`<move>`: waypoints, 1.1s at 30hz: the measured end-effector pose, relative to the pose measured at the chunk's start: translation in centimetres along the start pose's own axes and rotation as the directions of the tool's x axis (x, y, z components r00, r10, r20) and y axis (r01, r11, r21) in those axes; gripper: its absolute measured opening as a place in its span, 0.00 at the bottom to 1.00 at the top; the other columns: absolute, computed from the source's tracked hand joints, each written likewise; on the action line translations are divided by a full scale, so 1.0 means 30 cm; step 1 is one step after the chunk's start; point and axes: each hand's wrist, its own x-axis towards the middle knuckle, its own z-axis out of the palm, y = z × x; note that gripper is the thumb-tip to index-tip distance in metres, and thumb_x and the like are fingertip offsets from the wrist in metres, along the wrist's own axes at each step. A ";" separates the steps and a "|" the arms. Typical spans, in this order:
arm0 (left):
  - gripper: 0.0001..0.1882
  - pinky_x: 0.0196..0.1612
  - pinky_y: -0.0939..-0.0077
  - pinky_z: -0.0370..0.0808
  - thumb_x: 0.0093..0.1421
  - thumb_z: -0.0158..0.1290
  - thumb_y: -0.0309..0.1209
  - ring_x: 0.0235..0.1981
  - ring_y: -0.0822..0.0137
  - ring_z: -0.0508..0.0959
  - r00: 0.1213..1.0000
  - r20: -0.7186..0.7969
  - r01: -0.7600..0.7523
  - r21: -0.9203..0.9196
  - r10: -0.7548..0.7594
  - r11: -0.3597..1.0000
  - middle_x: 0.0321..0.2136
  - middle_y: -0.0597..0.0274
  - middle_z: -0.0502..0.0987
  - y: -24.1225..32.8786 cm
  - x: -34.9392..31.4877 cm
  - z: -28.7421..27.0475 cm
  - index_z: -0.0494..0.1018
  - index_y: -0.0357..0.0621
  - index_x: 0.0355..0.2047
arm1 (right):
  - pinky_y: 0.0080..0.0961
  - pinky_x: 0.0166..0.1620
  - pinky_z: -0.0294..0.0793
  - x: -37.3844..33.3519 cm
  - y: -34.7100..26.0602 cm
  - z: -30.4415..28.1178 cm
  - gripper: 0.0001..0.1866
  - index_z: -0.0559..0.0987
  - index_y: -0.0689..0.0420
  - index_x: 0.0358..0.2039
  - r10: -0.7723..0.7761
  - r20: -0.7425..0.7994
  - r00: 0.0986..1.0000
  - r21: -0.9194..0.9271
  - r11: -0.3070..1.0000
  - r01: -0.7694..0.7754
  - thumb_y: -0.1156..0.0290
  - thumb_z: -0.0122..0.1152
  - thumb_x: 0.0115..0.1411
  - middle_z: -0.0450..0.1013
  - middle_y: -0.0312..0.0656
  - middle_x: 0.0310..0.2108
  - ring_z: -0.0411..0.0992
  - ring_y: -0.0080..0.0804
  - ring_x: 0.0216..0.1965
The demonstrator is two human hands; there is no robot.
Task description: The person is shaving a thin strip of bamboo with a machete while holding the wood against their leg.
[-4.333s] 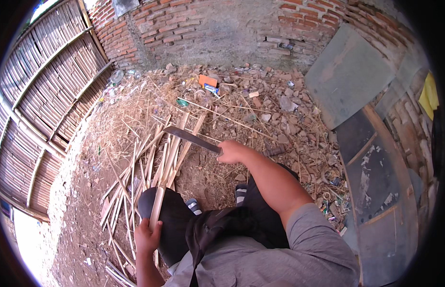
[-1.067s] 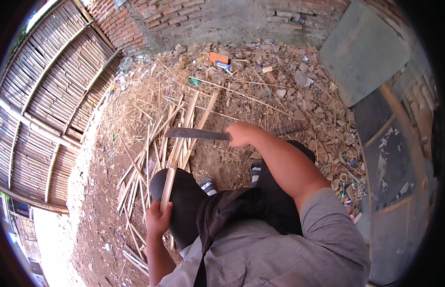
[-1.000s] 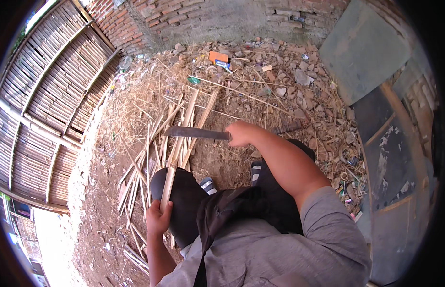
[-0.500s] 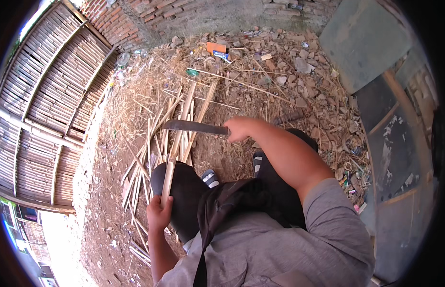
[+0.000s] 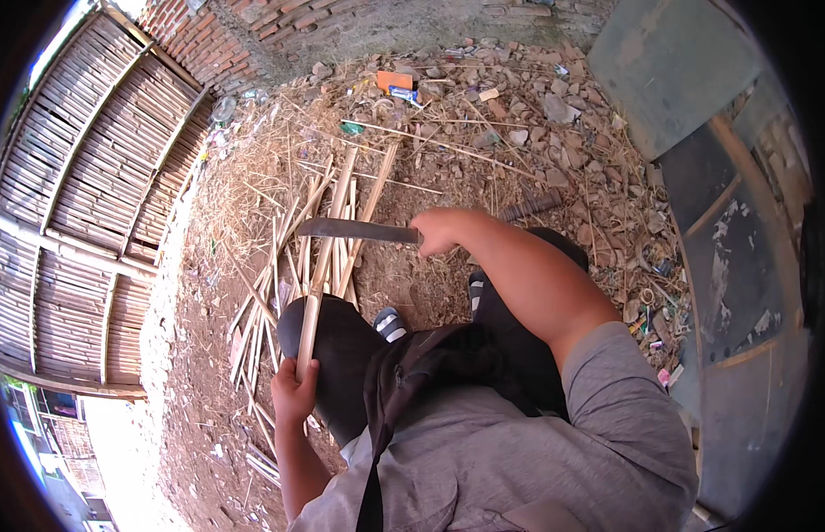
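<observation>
My left hand (image 5: pixel 294 390) is closed round the near end of a long split bamboo strip (image 5: pixel 310 330), which runs away from me past my left knee. In my right hand (image 5: pixel 437 232) is the handle end of a machete (image 5: pixel 359 230), mostly hidden by the fingers. Its dark blade points left and lies across the bamboo strip beyond the knee; I cannot tell whether it touches. Beneath and around the strip, several loose bamboo strips (image 5: pixel 253 337) are spread in a pile on the ground.
Rubble (image 5: pixel 563 151) and dry straw cover the ground ahead. A bamboo-slat panel (image 5: pixel 102 168) stands at the left, a brick wall (image 5: pixel 280 35) at the back. Grey boards (image 5: pixel 678 80) line the right side. A dark ridged cylindrical piece (image 5: pixel 531 206) lies beyond my right knee.
The view has shifted slightly. My right hand and the machete sit a little further left and nearer the top; both holds are the same.
</observation>
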 end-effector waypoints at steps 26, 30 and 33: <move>0.25 0.33 0.50 0.76 0.57 0.61 0.52 0.28 0.40 0.81 0.997 0.073 0.024 0.127 -0.034 0.992 0.20 0.41 0.78 0.021 0.001 -0.055 0.75 0.38 0.30 | 0.30 0.21 0.69 -0.073 -0.089 -0.040 0.19 0.77 0.57 0.46 0.143 0.293 0.945 0.101 0.979 -0.179 0.68 0.62 0.52 0.73 0.40 0.20 0.71 0.28 0.16; 0.25 0.34 0.50 0.75 0.57 0.61 0.52 0.29 0.41 0.81 0.988 0.123 0.084 0.097 -0.095 0.992 0.22 0.42 0.78 0.029 -0.001 -0.080 0.75 0.38 0.30 | 0.28 0.21 0.70 -0.078 -0.140 -0.043 0.14 0.77 0.57 0.41 0.164 0.319 0.934 0.117 0.971 -0.210 0.68 0.63 0.53 0.73 0.38 0.21 0.70 0.25 0.16; 0.25 0.34 0.51 0.76 0.57 0.61 0.52 0.29 0.41 0.81 0.994 0.090 0.056 0.051 -0.061 0.997 0.22 0.42 0.78 0.015 -0.001 -0.072 0.75 0.38 0.30 | 0.28 0.24 0.71 -0.059 -0.109 -0.019 0.17 0.77 0.58 0.39 0.093 0.325 0.941 0.198 0.967 -0.163 0.66 0.70 0.50 0.74 0.39 0.25 0.72 0.26 0.20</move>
